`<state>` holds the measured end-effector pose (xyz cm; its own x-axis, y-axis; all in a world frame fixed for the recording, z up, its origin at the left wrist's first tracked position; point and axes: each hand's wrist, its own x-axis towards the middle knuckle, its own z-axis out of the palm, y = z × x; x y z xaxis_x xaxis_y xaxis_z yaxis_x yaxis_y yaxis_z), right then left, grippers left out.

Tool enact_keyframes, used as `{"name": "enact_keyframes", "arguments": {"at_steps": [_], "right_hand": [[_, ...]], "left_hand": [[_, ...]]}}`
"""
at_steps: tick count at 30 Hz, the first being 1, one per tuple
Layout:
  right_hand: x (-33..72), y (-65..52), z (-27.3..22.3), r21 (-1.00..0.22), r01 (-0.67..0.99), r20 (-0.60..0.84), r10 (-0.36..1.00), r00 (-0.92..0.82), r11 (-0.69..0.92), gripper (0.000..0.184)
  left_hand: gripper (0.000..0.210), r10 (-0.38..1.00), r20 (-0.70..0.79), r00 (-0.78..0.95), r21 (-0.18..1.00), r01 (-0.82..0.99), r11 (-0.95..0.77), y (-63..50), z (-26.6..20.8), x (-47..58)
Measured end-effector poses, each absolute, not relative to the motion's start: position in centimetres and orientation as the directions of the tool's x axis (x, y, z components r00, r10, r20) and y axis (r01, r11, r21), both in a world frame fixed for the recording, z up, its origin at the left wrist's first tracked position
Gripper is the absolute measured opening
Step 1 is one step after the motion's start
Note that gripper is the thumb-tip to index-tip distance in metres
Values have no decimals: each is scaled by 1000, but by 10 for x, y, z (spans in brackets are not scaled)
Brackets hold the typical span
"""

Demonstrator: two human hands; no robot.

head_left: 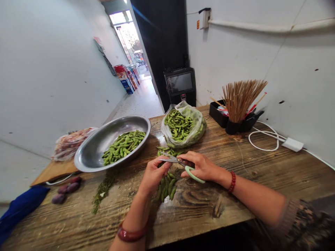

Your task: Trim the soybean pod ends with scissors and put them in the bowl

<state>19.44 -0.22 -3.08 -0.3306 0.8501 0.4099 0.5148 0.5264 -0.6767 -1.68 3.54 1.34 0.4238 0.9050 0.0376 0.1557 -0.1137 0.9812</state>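
My right hand (pixel 200 166) is closed around a pair of scissors (pixel 193 175) with pale green handles. The blades are parted and point left, toward the fingertips of my left hand (pixel 154 174). That hand is pinched at the blades, with a bit of a green edamame pod (pixel 159 165) showing between thumb and finger; most of it is hidden. Loose edamame pods (pixel 166 188) lie on the table below and between my hands. More pods lie just behind the scissors, in front of a clear plastic bag (pixel 198 129) full of pods.
A steel basin (pixel 91 150) with pods stands left. Small trimmings (pixel 102 191), several purplish round items (pixel 69 188) and blue cloth (pixel 24 205) lie nearer. At right are skewers (pixel 239 101) in a black holder and a white cable with adapter (pixel 293 144). A black screen device (pixel 180 83) stands behind.
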Motion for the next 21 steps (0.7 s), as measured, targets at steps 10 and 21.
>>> {"name": "enact_keyframes", "arguments": {"at_steps": [10, 21], "right_hand": [[196, -4, -25, -661, 537, 401, 852, -338, 524, 55], [194, 1, -32, -759, 474, 386, 895, -224, 447, 49]], "left_hand": [[18, 924, 19, 381, 983, 164, -88, 36, 11, -18], [20, 941, -33, 336, 993, 118, -7, 39, 9, -22]]}}
